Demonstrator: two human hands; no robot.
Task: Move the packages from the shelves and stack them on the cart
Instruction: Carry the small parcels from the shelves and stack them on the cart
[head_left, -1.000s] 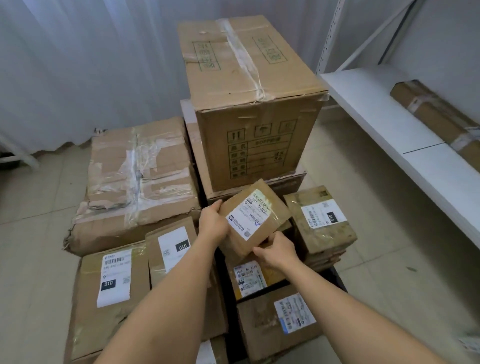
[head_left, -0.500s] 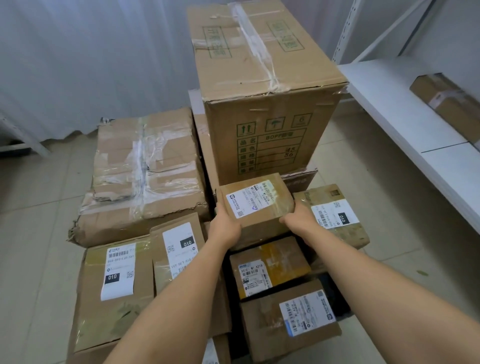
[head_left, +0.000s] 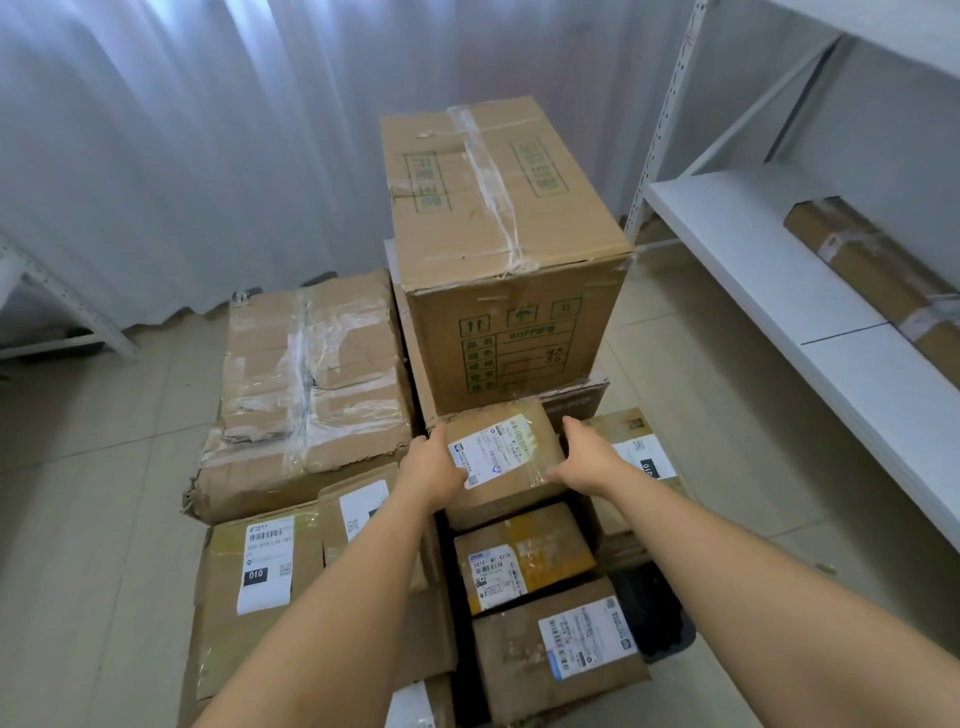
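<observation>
A small cardboard package (head_left: 506, 449) with a white label lies flat on top of the stacked packages, right in front of the tall taped box (head_left: 498, 249). My left hand (head_left: 434, 462) grips its left side with the thumb on the label. On the other side, my right hand (head_left: 582, 457) holds the right edge with the thumb at the near corner. Beneath the stack, a black corner of the cart (head_left: 660, 618) shows. A long taped package (head_left: 872, 270) lies on the white shelf (head_left: 753, 260) at the right.
Several labelled boxes fill the cart: a crumpled taped box (head_left: 306, 384) at the left, a box marked 010 (head_left: 260, 566), and a yellow-taped one (head_left: 519, 556) near me. White curtains hang behind. A shelf upright (head_left: 660, 119) stands at the right, tiled floor around.
The small package went from tilted in the air to lying flat on the stack before the tall box. Both hands moved forward with it and stay on its sides.
</observation>
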